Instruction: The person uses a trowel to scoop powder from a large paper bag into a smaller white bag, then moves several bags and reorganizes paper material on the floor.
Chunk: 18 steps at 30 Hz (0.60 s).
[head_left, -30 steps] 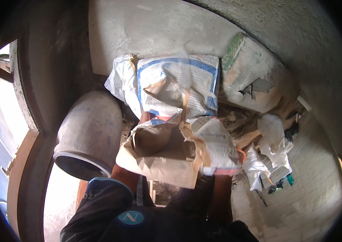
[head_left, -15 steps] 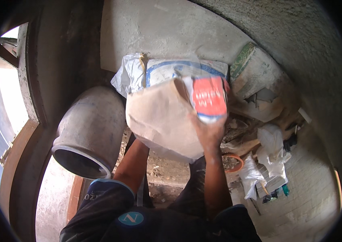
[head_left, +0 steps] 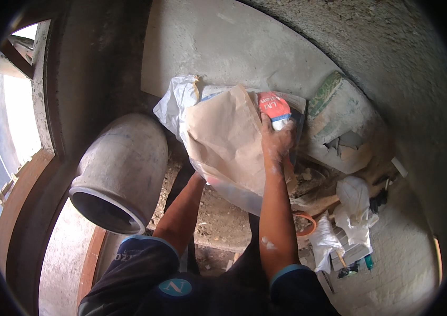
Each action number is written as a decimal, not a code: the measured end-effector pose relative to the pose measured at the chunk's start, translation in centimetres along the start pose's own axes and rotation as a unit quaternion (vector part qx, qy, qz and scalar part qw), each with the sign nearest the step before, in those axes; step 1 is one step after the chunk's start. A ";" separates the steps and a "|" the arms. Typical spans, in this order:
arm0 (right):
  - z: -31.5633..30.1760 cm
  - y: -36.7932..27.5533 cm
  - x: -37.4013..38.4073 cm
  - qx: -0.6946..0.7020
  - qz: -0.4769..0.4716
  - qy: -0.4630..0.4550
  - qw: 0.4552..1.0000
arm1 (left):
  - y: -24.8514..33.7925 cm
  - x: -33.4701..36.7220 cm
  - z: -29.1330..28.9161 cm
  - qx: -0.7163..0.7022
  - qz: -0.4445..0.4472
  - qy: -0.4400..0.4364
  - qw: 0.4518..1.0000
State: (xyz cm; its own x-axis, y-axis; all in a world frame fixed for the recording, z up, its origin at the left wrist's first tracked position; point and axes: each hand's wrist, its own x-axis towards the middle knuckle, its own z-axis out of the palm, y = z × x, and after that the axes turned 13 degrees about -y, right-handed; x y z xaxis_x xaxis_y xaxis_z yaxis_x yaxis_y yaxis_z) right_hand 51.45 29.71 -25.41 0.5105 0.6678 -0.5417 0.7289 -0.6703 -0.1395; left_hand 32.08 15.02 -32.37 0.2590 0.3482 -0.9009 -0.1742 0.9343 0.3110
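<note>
A crumpled brown paper sack (head_left: 229, 139) is held up in front of me, with a red, blue and white printed part (head_left: 275, 108) at its right side. My right hand (head_left: 278, 139) is closed on the sack at the lower end of that printed part. On the left, my left forearm (head_left: 181, 210) reaches up to the sack's lower left edge. The sack hides my left hand's fingers. Behind the sack's upper left corner lies a crumpled silvery-white plastic bag (head_left: 176, 102).
A grey concrete mixer drum (head_left: 120, 163) tilts mouth-down at left, beside a doorway. A torn, dusty sack (head_left: 339, 126) leans at right. An orange bucket rim (head_left: 310, 224), white plastic bags (head_left: 354, 197) and debris lie lower right. A grey board (head_left: 223, 42) stands behind.
The sack's upper edge has risen and its brown face has spread more upright. The printed part has tipped and shows less. My right hand has moved up slightly with it.
</note>
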 end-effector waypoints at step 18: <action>4.6 3.4 2.4 -0.007 -0.060 0.083 0.995 | 10.4 -5.7 -9.7 0.396 -0.049 0.106 0.911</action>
State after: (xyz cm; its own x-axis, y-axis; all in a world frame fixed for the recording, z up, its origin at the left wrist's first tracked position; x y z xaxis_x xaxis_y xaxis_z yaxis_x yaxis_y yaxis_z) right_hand 53.00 27.55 -31.00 0.4876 0.7876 -0.3768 0.7948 -0.5790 -0.1818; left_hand 19.61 22.02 -26.93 0.0319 0.3163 -0.9481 0.6010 0.7519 0.2710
